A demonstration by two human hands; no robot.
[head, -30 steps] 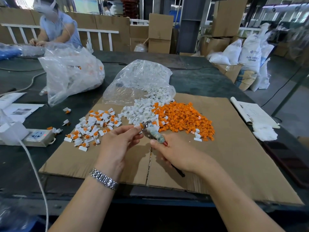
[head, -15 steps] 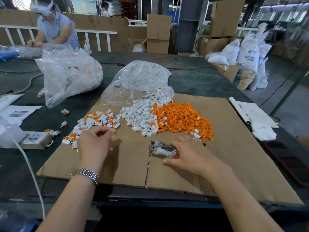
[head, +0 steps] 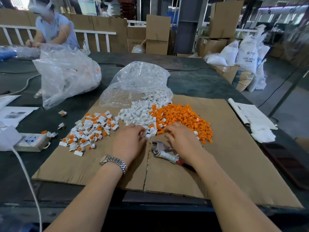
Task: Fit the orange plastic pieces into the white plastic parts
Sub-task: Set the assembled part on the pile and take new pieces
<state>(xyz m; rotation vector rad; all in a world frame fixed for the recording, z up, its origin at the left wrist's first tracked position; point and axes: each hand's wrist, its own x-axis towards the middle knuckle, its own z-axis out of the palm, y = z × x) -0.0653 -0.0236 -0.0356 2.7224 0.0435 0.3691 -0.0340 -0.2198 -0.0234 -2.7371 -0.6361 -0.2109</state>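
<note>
Orange pieces (head: 182, 118) lie heaped on the right of a cardboard sheet (head: 234, 158), touching a heap of white parts (head: 137, 114) that spills from a clear bag (head: 137, 82) behind it. To the left, well apart from both heaps, sits a scatter of fitted pieces (head: 90, 129), white with orange showing in them. The person's left hand (head: 128, 143) reaches to the near edge of the white heap, fingers curled down among the parts; the blur hides whether that grip has closed on one, so I cannot tell. The right hand (head: 182, 139) hangs over the near edge of the orange heap with fingers loosely spread and bent, and I see nothing held in it. Between the two wrists a plier-like tool (head: 165, 152) with a taped handle lies flat on the cardboard, untouched. The step looks like picking one of each colour, and it would go best if each hand takes a single piece from the loose rim of its heap, not from the mixed seam where orange and white overlap. Turning the white part's opening toward the orange piece before pressing should spare a second try. Farther out on the dark counter (head: 200, 84) stand a fuller plastic bag (head: 66, 76), a power strip (head: 31, 143) and some papers (head: 254, 114); another person (head: 53, 30) works at the far left.
</note>
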